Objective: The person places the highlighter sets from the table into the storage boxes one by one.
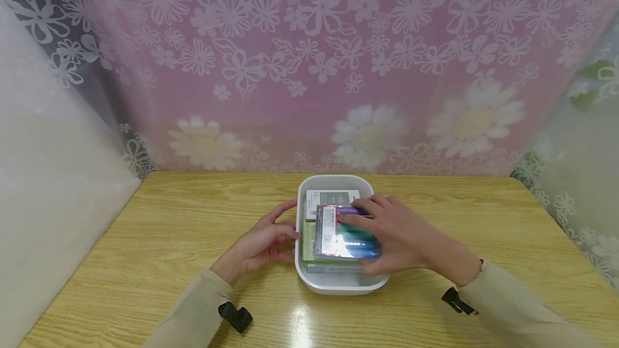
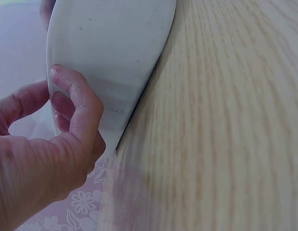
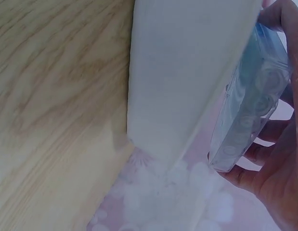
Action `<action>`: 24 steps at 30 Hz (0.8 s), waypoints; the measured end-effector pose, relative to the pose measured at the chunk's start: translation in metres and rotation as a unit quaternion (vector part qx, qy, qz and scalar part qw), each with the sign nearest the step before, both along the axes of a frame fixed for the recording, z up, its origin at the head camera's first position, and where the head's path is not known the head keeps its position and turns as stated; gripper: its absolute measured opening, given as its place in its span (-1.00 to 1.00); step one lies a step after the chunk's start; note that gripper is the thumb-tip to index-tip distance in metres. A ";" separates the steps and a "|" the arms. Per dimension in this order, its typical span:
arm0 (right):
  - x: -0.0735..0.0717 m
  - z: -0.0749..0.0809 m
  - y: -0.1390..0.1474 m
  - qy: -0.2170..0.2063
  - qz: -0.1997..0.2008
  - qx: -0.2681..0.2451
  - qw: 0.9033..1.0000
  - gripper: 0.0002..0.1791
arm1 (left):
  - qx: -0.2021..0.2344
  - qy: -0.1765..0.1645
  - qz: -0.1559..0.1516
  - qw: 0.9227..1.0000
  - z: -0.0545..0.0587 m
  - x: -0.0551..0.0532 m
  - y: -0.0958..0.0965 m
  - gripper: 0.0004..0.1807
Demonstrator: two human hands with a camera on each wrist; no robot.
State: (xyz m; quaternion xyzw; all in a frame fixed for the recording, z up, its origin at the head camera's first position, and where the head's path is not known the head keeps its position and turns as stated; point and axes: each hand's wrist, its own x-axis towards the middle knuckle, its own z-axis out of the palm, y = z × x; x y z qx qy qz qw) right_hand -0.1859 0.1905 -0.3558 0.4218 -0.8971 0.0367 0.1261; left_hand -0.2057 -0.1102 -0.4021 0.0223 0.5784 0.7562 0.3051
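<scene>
My right hand point(image 1: 398, 232) holds a clear plastic pack of shiny coloured cylinders point(image 1: 358, 240) over the bin, fingers on its far side and thumb on its near side. Purple, green and blue show through it, with a white label at its left. In the right wrist view, round ends line the clear side of the pack point(image 3: 254, 108). The white bin point(image 1: 338, 288) stands on the table. My left hand point(image 1: 263, 243) rests bent fingers against its left outer wall, close to the rim; the left wrist view shows these fingers point(image 2: 84, 96) on the bin wall point(image 2: 115, 53).
Inside the bin are a white-and-grey box point(image 1: 333, 197), a green box point(image 1: 308, 243) and a pale box point(image 1: 333, 269), partly hidden under the pack. The wood-grain table point(image 1: 193, 230) ends at a pink flowered curtain point(image 1: 290, 95).
</scene>
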 end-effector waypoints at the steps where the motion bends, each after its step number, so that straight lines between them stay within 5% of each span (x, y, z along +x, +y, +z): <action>1: 0.000 -0.001 -0.002 -0.002 0.000 0.003 1.000 -0.13 | 0.000 0.000 -0.001 1.000 0.000 0.000 0.000 -0.07; 15: -0.002 -0.024 -0.021 -0.028 0.018 0.004 0.999 -0.15 | 0.000 -0.003 -0.008 1.000 -0.001 0.000 0.000 -0.08; 24: -0.002 -0.023 -0.019 -0.059 0.032 0.004 0.998 -0.16 | -0.004 0.001 -0.003 1.000 -0.001 -0.001 -0.001 -0.06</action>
